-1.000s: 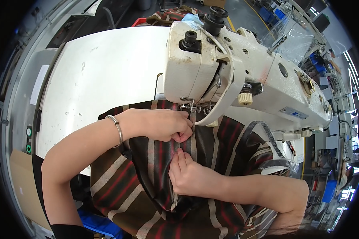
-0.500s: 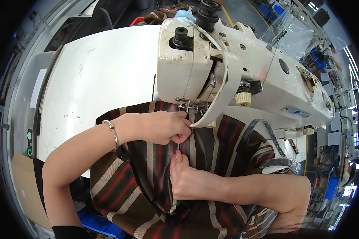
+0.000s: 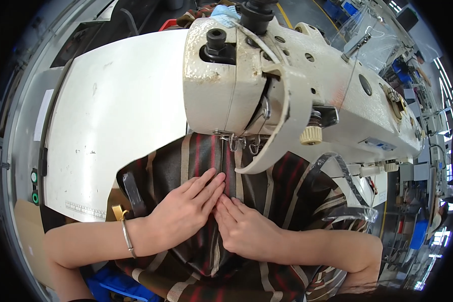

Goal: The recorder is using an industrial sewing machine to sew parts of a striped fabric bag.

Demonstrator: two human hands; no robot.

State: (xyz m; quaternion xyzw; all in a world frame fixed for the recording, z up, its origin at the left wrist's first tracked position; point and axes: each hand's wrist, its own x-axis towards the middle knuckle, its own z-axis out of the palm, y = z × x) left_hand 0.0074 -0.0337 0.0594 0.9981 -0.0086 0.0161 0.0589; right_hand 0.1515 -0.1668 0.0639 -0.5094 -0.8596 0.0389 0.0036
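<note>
Dark brown fabric (image 3: 166, 161) with red and beige stripes lies under the white sewing machine (image 3: 211, 90) and spreads down toward me. A seam runs along it from the presser foot (image 3: 232, 142) toward my hands. My left hand (image 3: 189, 209) rests flat on the cloth left of the seam, fingers stretched toward the presser foot. Close beside it, my right hand (image 3: 249, 229) lies on the fabric with its fingers extended, tips close to the left hand's. A silver bracelet (image 3: 128, 236) circles my left wrist.
The white tabletop (image 3: 116, 110) extends left of the machine, with a printed ruler (image 3: 85, 209) near its front edge. A curved white guard (image 3: 274, 141) reaches down beside the needle area. A blue bin (image 3: 118, 287) sits below at lower left. Clear plastic (image 3: 355, 214) hangs at right.
My left hand has left its pinch near the presser foot, come back toward me and flattened on the fabric beside my right hand. The right hand has shifted slightly right.
</note>
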